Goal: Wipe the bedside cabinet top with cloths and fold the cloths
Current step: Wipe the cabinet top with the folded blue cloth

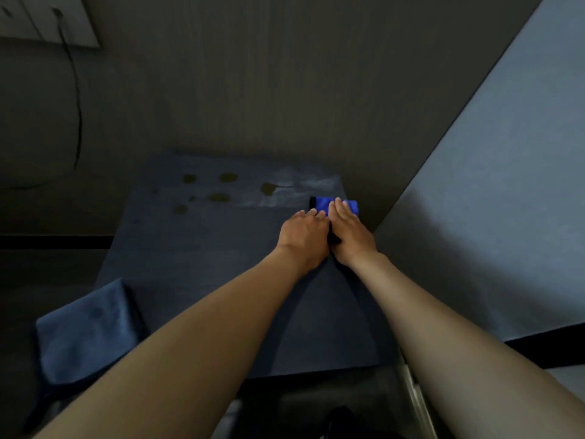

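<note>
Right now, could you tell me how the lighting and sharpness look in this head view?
Head view: dim overall, with brighter light on the wall at right; a pale sheen lies on the cabinet top behind the bright blue cloth; both forearms cast soft shadows; the dark cloth at lower left looks soft, and wide-angle bending shows at the edges.

My hands lie side by side on the cloth (323, 205) at the cabinet top's (202, 248) far right; another cloth (85, 331) lies near left.

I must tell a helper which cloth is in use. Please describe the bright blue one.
On the dark cabinet top, look at the far right corner by the wall. The bright blue cloth lies under both hands; the other cloth, near left, is dull grey-blue.
</note>
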A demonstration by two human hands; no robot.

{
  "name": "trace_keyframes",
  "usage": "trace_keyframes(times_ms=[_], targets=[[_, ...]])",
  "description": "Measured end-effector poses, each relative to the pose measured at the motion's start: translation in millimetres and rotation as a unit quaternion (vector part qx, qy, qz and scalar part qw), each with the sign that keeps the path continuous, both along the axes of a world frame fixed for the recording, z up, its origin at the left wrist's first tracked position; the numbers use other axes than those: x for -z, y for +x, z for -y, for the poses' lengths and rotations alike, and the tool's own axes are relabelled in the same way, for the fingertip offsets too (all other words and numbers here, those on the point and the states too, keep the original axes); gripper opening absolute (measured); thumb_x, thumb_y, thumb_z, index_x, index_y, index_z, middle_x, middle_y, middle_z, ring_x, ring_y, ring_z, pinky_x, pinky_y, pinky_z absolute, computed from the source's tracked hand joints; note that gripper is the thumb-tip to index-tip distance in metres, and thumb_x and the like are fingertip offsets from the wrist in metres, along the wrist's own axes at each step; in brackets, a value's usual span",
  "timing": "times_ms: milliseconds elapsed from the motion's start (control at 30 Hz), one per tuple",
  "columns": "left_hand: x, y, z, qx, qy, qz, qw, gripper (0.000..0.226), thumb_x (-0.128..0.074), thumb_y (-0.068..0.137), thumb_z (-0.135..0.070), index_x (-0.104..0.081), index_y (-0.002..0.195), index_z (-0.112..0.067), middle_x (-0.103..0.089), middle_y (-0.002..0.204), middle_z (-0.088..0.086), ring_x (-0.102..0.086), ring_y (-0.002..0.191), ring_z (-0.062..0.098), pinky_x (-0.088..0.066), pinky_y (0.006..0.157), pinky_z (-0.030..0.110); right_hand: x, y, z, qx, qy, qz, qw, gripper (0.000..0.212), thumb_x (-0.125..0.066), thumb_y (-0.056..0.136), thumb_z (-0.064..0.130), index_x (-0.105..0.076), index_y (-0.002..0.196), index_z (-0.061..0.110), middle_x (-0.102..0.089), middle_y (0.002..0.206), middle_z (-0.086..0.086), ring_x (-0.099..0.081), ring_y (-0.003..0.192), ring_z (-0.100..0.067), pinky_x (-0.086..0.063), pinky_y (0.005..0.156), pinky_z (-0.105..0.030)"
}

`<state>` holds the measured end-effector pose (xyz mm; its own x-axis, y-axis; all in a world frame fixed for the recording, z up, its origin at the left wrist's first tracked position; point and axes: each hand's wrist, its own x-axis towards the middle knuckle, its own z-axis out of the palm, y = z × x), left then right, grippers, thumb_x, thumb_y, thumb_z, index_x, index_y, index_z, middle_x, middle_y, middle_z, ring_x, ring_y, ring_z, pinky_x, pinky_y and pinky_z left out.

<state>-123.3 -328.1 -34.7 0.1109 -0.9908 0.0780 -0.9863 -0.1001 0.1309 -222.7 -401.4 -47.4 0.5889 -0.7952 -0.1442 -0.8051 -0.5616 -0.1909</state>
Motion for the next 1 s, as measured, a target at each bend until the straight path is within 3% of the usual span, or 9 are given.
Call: trace_keyframes(times_ms=[167, 233, 367, 433, 500, 633, 767, 900, 1000], targets=[[-10, 61, -28, -0.065, 0.044, -0.026, 0.997, 0.039, -0.039, 0.096, -0.030, -0.057, 0.127, -0.014, -0.061, 0.127, 0.010, -0.054, 0.121, 0.027, -0.032, 0.110, 0.034, -3, 63, -20, -0.034, 0.004, 0.010, 0.999, 0.067, -0.042, 0.101, 0.018, -0.005, 0.156, 0.009, 0.003, 0.165, -0.007, 0.001, 0.152, -0.019, -0.015, 0.122, -0.037], [-13, 88, -46, -0.072, 0.052, 0.006, 0.996, 0.040, -0.036, 0.095, -0.032, -0.062, 0.120, -0.016, -0.065, 0.121, 0.008, -0.056, 0.118, 0.025, -0.026, 0.113, 0.037, -2, 87, -33, -0.053, 0.006, 0.014, 0.998, 0.067, -0.042, 0.100, 0.016, -0.005, 0.156, 0.010, 0.003, 0.165, -0.005, 0.001, 0.152, -0.018, -0.016, 0.122, -0.036], [-23, 128, -76, -0.115, 0.059, 0.031, 0.991, 0.072, -0.007, 0.085, -0.049, -0.071, 0.087, -0.016, -0.070, 0.104, 0.007, -0.059, 0.110, 0.018, -0.013, 0.119, 0.041, 2, 130, -65, -0.069, 0.009, 0.037, 0.997, 0.056, -0.023, 0.104, 0.022, -0.003, 0.156, 0.014, 0.006, 0.164, 0.001, 0.004, 0.151, -0.012, -0.009, 0.123, -0.031], [-28, 143, -86, -0.146, 0.046, 0.025, 0.988, 0.069, -0.006, 0.092, -0.048, -0.064, 0.071, -0.017, -0.072, 0.091, 0.006, -0.063, 0.101, 0.018, -0.012, 0.120, 0.039, 2, 148, -78, -0.082, 0.013, 0.041, 0.996, 0.056, -0.022, 0.105, 0.024, -0.002, 0.156, 0.015, 0.007, 0.164, 0.001, 0.005, 0.151, -0.011, -0.005, 0.121, -0.029], [-31, 155, -97, -0.151, 0.051, 0.059, 0.985, 0.055, -0.021, 0.102, -0.040, -0.065, 0.076, -0.018, -0.071, 0.088, 0.004, -0.064, 0.098, 0.019, -0.017, 0.119, 0.037, 0, 163, -91, -0.092, 0.019, 0.048, 0.994, 0.061, -0.035, 0.103, 0.018, -0.005, 0.156, 0.012, 0.003, 0.165, -0.003, 0.003, 0.151, -0.015, -0.007, 0.121, -0.030], [-32, 174, -116, -0.172, 0.090, 0.118, 0.974, 0.033, -0.036, 0.102, -0.029, -0.067, 0.111, -0.017, -0.068, 0.107, 0.003, -0.058, 0.111, 0.021, -0.023, 0.117, 0.036, -1, 194, -114, -0.122, -0.001, 0.031, 0.992, 0.078, -0.054, 0.096, 0.011, -0.004, 0.155, 0.006, 0.001, 0.164, -0.010, 0.001, 0.152, -0.020, -0.011, 0.122, -0.032], [-29, 194, -138, -0.214, 0.099, 0.120, 0.964, 0.025, -0.045, 0.098, -0.021, -0.066, 0.110, -0.014, -0.068, 0.111, 0.007, -0.059, 0.111, 0.025, -0.036, 0.105, 0.034, -3, 225, -137, -0.143, 0.006, 0.025, 0.989, 0.079, -0.054, 0.096, 0.009, -0.002, 0.155, 0.005, 0.002, 0.164, -0.011, 0.002, 0.152, -0.022, -0.011, 0.121, -0.032], [-28, 213, -160, -0.266, 0.078, 0.093, 0.956, 0.032, -0.039, 0.104, -0.025, -0.066, 0.113, -0.012, -0.066, 0.114, 0.010, -0.063, 0.106, 0.026, -0.047, 0.085, 0.033, -3, 249, -156, -0.155, 0.003, 0.020, 0.988, 0.080, -0.052, 0.094, 0.006, 0.000, 0.155, 0.004, 0.005, 0.164, -0.011, 0.004, 0.152, -0.022, -0.010, 0.123, -0.033], [-23, 223, -169, -0.272, 0.077, 0.074, 0.956, 0.031, -0.039, 0.104, -0.022, -0.064, 0.117, -0.011, -0.065, 0.117, 0.013, -0.062, 0.107, 0.029, -0.048, 0.084, 0.035, -4, 262, -162, -0.155, 0.009, 0.014, 0.988, 0.072, -0.043, 0.099, 0.009, 0.001, 0.155, 0.003, 0.006, 0.164, -0.012, 0.005, 0.151, -0.022, -0.007, 0.123, -0.033]])
